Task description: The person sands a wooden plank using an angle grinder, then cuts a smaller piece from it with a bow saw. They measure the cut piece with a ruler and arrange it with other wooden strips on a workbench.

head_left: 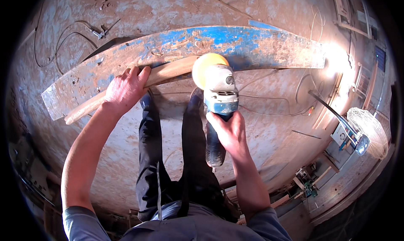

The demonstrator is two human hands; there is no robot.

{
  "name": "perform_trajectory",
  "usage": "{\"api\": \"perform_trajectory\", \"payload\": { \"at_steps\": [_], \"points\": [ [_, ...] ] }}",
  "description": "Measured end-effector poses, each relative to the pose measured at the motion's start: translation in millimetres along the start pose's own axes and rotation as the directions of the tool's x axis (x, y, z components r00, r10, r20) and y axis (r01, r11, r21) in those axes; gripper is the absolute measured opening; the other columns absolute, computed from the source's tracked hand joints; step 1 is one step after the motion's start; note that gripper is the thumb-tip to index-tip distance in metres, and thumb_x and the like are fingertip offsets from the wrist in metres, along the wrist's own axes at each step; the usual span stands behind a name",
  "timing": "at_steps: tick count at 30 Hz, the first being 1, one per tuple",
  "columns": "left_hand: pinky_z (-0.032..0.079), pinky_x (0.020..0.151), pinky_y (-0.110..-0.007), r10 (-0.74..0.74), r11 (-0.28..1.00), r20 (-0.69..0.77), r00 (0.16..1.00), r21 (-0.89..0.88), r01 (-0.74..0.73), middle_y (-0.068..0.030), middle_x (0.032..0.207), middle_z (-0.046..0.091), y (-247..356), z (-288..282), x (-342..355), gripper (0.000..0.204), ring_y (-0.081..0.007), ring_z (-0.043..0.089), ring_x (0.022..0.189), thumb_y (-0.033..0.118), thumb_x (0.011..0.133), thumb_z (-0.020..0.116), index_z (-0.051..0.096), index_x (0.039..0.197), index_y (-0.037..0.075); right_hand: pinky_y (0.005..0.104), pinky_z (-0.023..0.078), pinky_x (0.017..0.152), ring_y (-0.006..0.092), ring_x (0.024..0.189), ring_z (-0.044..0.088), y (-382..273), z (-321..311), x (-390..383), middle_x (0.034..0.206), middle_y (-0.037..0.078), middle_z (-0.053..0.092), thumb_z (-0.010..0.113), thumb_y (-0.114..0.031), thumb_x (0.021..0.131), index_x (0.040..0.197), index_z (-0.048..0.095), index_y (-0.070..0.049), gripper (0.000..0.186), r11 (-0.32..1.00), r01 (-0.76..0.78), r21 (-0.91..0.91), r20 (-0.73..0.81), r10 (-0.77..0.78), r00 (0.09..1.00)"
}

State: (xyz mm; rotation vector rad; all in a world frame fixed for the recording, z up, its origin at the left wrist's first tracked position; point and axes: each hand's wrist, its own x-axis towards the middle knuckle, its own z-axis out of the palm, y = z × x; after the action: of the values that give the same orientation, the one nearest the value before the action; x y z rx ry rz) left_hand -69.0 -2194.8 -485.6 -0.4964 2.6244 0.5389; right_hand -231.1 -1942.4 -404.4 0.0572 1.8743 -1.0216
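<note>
The wooden strip lies aslant from the left of the frame to its upper centre, along the near side of the worktop, a long board with flaking blue paint. Your left hand has its grip closed over the strip, left of the frame's centre, fingers across the top and thumb towards the disc. Expect the wood to be stiff, fairly light and hard to break, though dust could make it slide; hold it well back from its right end, as you do here, with the palm bearing down

That right end runs under the yellow disc of the angle grinder, just above the frame's centre. You cannot tell from this angle whether the disc presses on the wood, nor whether it is spinning. Your right hand has its grip wrapped round the grinder's body, thumb on the left side. The tool is likely the heavier thing, rigid and apt to twist, so the body behind the head is the place to hold

Further out, a wire-caged fan stands at the right of the frame
</note>
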Motion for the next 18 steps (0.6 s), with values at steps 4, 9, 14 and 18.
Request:
{"api": "perform_trajectory", "payload": {
  "at_steps": [4, 9, 14, 18],
  "points": [
    [0.056, 0.079, -0.042, -0.026, 1.0, 0.046, 0.999, -0.003, 0.026, -0.012, 0.106, 0.059, 1, -8, 3, 0.055, -0.0297, 0.064, 0.102, 0.02, 0.079, 0.073, 0.048, 0.127, 0.011, 0.0306, 0.051, 0.067, 0.0128, 0.073, 0.063, -2, -11, 2, 0.083, 0.006, 0.068, 0.076, -0.017, 0.081, 0.099, 0.066, 0.001, 0.028, 0.999, -0.018, 0.051, -0.143, 0.025, 0.989],
    [0.056, 0.079, -0.042, -0.016, 1.0, 0.046, 0.999, -0.006, 0.016, -0.0119, 0.107, 0.059, 1, -9, 3, 0.054, -0.0298, 0.064, 0.102, 0.021, 0.08, 0.072, 0.048, 0.127, 0.011, 0.0321, 0.052, 0.073, 0.0146, 0.08, 0.064, 7, -5, 1, 0.091, 0.008, 0.069, 0.078, -0.017, 0.08, 0.107, 0.063, -0.001, 0.035, 0.999, 0.05, 0.002, -0.033, -0.05, 0.998],
    [0.056, 0.08, -0.042, -0.016, 0.999, 0.041, 0.999, -0.026, 0.017, -0.0118, 0.106, 0.06, -1, -9, 4, 0.051, -0.0309, 0.064, 0.1, 0.022, 0.081, 0.071, 0.05, 0.126, 0.011, 0.0319, 0.051, 0.072, 0.0143, 0.08, 0.063, 8, -5, 7, 0.089, 0.007, 0.069, 0.077, -0.016, 0.08, 0.105, 0.064, -0.001, 0.033, 0.999, 0.045, -0.024, -0.055, -0.046, 0.997],
    [0.055, 0.081, -0.043, -0.012, 0.998, 0.059, 0.998, -0.059, 0.016, -0.0123, 0.106, 0.061, -1, -13, 6, 0.049, -0.0317, 0.065, 0.098, 0.024, 0.082, 0.07, 0.051, 0.125, 0.011, 0.0288, 0.051, 0.068, 0.0112, 0.074, 0.063, 16, -16, 5, 0.084, 0.005, 0.069, 0.076, -0.015, 0.08, 0.1, 0.067, 0.0, 0.026, 0.985, -0.011, 0.174, -0.151, 0.037, 0.988]
  ]
}}
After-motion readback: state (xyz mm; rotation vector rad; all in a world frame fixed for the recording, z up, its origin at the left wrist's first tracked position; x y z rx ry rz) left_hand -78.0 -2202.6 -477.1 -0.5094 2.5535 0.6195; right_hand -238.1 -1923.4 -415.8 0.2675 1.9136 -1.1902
